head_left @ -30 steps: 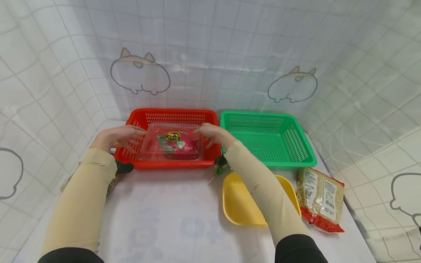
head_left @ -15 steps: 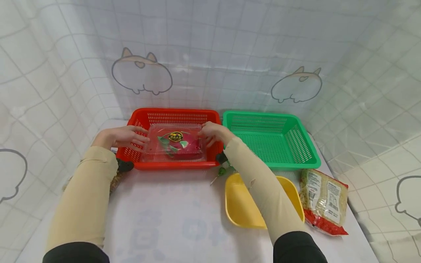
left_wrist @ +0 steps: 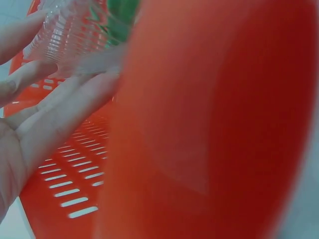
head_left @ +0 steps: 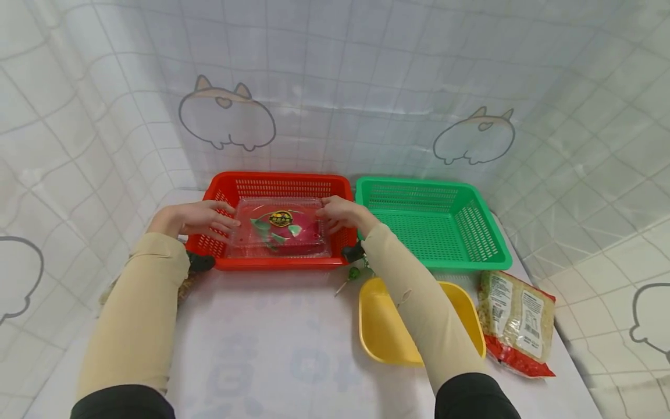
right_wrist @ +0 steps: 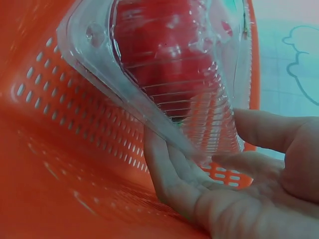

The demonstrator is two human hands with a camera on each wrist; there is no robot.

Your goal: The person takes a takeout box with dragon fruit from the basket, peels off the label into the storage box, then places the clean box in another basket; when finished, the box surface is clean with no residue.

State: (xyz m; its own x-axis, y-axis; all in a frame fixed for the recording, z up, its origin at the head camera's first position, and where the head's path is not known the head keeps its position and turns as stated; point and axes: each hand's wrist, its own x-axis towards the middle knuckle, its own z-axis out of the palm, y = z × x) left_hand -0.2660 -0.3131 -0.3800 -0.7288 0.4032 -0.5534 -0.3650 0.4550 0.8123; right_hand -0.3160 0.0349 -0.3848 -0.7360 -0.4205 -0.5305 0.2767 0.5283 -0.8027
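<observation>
A clear plastic fruit box [head_left: 303,205] with a black and yellow label sits inside the red basket [head_left: 282,263]. Through its lid shows a pink-red dragon fruit [head_left: 310,234] with green scales. My left hand [head_left: 201,218] holds the box's left end; in the left wrist view its fingers [left_wrist: 65,107] reach under the rim, partly hidden by the blurred basket wall. At the right end my right hand [head_left: 346,214] grips the box, thumb [right_wrist: 266,130] against the ribbed side and fingertips tucked under the rim.
Right of the red basket stands a green basket [head_left: 419,233]. Nearer me are a yellow tray [head_left: 379,326], partly under my right forearm, and a bag of pale grains [head_left: 515,320]. A small green stick-like item [head_left: 353,273] lies between. Another bag [head_left: 185,288] is mostly behind my left arm.
My left fingers have moved right onto the box's left end, closing a small gap. My right hand has settled on its right end. The head view has shifted slightly.
</observation>
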